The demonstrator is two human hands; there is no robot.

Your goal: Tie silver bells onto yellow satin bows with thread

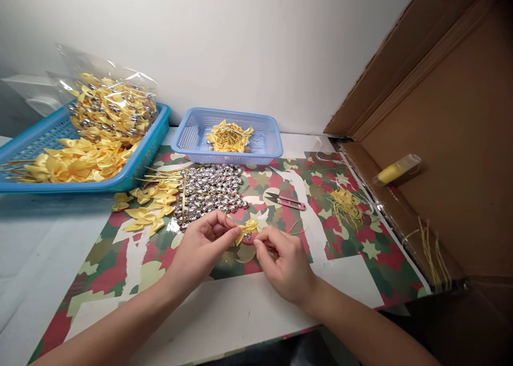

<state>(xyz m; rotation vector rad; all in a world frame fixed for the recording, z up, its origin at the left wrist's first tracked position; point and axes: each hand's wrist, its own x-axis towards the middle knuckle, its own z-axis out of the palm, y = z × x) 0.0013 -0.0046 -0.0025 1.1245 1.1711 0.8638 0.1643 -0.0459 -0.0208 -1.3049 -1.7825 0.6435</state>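
My left hand (206, 241) pinches a yellow ribbon bow (249, 226) between thumb and fingers, over the patterned sheet. A small silver bell (247, 236) sits at the bow's lower middle. Just right of the bell, my right hand (286, 262) is closed in a pinch; whatever is between its fingertips is too fine to make out. Behind my left hand lies a pile of silver bells (212, 187). More yellow bows (148, 213) with gold ties are spread to the left of the pile. Pink-handled thread snips (286, 200) lie beyond my right hand.
A large blue basket (116, 184) at left holds yellow bows and a clear bag (112, 107) of bows with bells. A smaller blue basket (228, 157) stands against the wall. Yellow scraps (347, 203) lie at right, near the cardboard side (441, 141) with a tube (396, 169).
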